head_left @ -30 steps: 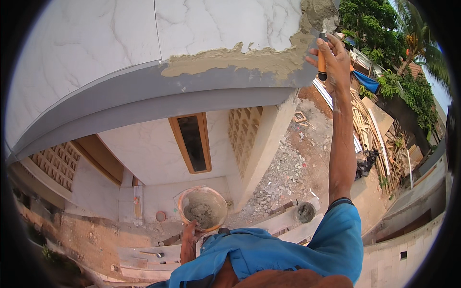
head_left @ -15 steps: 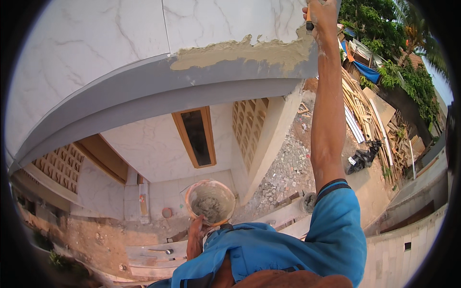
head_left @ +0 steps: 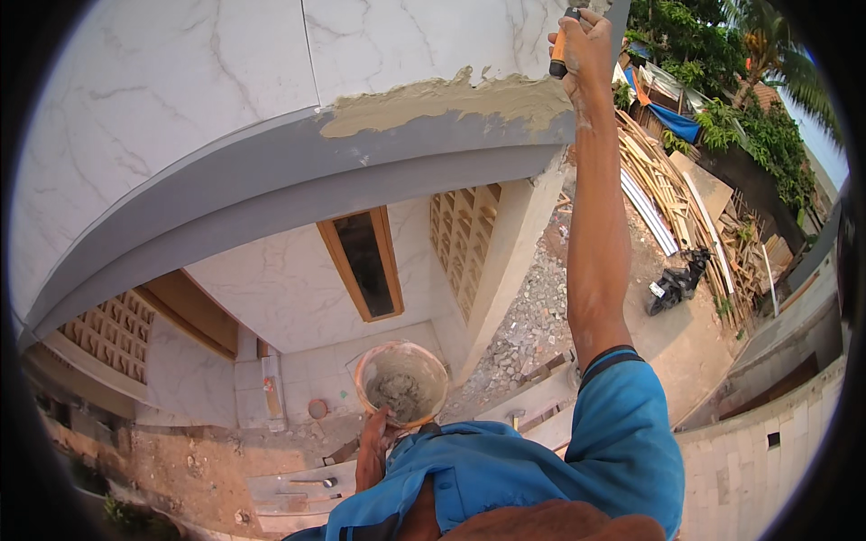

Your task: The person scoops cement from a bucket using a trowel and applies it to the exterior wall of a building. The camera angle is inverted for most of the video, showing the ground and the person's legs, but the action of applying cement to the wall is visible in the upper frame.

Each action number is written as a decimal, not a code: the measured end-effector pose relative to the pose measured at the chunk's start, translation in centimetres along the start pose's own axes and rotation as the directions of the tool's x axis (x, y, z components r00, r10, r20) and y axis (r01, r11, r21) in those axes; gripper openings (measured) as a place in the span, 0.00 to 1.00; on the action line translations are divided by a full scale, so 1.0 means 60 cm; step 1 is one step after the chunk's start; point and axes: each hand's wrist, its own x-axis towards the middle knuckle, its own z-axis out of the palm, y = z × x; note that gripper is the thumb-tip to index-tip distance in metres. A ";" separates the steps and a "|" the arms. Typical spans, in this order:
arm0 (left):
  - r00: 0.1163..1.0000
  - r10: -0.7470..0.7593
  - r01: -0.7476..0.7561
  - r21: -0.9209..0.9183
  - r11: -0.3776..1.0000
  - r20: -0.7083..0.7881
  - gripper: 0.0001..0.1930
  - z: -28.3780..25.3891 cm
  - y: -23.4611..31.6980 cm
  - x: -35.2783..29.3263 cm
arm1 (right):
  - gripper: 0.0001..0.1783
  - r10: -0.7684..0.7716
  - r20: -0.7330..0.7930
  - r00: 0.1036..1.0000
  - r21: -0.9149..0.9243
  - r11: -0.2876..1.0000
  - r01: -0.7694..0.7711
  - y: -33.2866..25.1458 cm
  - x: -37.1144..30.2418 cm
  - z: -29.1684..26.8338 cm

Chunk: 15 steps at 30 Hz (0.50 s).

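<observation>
High at the upper right, my right hand (head_left: 591,50) is closed around the orange and black handle of a trowel (head_left: 559,54); its blade cannot be made out. The hand is beside the corner of a wall faced with white marbled panels (head_left: 180,72). Below the panels, a rough band of wet beige mortar (head_left: 424,104) covers part of the grey beam (head_left: 225,176). Low in front of my body, my left hand (head_left: 374,437) grips the near rim of a mortar-smeared bucket (head_left: 363,371). Grey wet mortar (head_left: 397,389) lies inside the bucket.
Planks (head_left: 298,491) lie far below, some with tools on them. Under the beam are a tiled wall, a wood-framed window (head_left: 361,261) and vent blocks (head_left: 465,239). Rubble (head_left: 532,316), stacked timber (head_left: 667,189) and a parked motorbike (head_left: 678,281) are to the right.
My right hand with the trowel has come down and slightly left, showing more of the handle. The left hand still holds the bucket, and the view has shifted slightly.
</observation>
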 end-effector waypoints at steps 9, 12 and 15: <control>1.000 0.015 -0.014 0.080 0.997 -0.011 0.19 -0.008 0.015 -0.007 | 0.26 0.180 -0.062 0.982 -0.015 0.983 -0.182 0.072 -0.200 -0.058; 1.000 0.016 -0.017 0.046 0.999 0.017 0.21 -0.009 0.009 -0.005 | 0.24 0.200 -0.072 0.977 -0.009 0.979 -0.201 0.083 -0.256 -0.087; 1.000 -0.026 0.026 0.075 0.997 -0.011 0.21 -0.031 0.000 0.028 | 0.23 0.133 -0.088 0.987 -0.018 0.991 -0.135 0.066 -0.254 -0.101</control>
